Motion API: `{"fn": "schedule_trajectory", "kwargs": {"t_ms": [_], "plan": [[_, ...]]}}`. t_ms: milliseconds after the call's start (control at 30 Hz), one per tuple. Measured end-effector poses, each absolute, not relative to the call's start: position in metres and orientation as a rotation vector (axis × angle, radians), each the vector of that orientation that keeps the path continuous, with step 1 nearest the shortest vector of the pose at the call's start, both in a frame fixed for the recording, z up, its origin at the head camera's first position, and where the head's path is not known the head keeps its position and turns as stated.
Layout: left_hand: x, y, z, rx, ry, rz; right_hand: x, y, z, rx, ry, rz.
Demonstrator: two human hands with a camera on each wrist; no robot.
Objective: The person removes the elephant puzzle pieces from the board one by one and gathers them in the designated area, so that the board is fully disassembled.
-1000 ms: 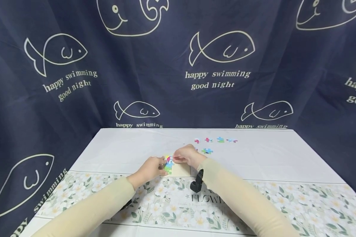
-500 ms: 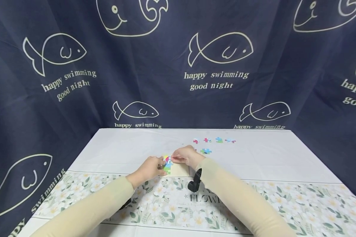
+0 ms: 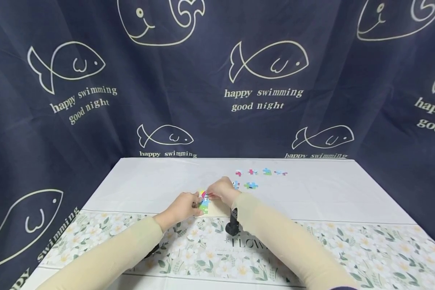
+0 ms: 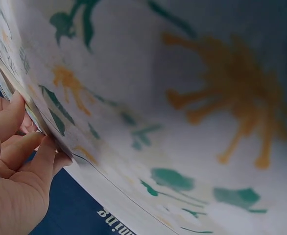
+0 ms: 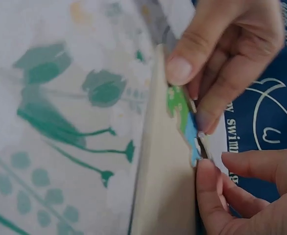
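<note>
A pale wooden puzzle board (image 3: 219,208) lies on the table, its left part covered by joined puzzle pieces (image 3: 204,206) in green, blue, red and yellow. My left hand (image 3: 181,207) grips the board's left side, thumb at the near edge and fingers toward the far edge; the right wrist view shows this thumb (image 5: 180,69) beside the green part. My right hand (image 3: 222,189) pinches a puzzle piece at the far edge, right beside the joined ones. Its fingers hide most of that piece. In the left wrist view my left hand (image 4: 23,161) holds the board's edge.
Beyond the right hand lie several loose puzzle pieces: a red one (image 3: 252,172), a blue and green one (image 3: 267,171), a light blue one (image 3: 280,172), another blue and green one (image 3: 251,185). A floral cloth (image 3: 188,257) covers the near table; a dark fish-print curtain (image 3: 203,88) hangs behind.
My right hand has shifted slightly left along the board's far edge, uncovering more of a loose piece behind it. The left hand keeps its hold on the board.
</note>
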State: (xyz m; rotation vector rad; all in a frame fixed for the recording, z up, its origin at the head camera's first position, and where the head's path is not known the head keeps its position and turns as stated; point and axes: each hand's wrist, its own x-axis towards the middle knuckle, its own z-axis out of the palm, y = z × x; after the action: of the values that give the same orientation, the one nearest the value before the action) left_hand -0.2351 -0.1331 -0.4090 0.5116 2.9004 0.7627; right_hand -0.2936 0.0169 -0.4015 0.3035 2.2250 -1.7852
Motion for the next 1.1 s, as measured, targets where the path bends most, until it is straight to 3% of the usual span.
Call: {"fn": "schedule_trajectory", "kwargs": {"t_ms": [1100], "plan": [[-0.231, -0.134, -0.411, 0.482, 2.965, 0.792, -0.294, 0.034, -0.402, 0.313, 2.093, -1.951]]}}
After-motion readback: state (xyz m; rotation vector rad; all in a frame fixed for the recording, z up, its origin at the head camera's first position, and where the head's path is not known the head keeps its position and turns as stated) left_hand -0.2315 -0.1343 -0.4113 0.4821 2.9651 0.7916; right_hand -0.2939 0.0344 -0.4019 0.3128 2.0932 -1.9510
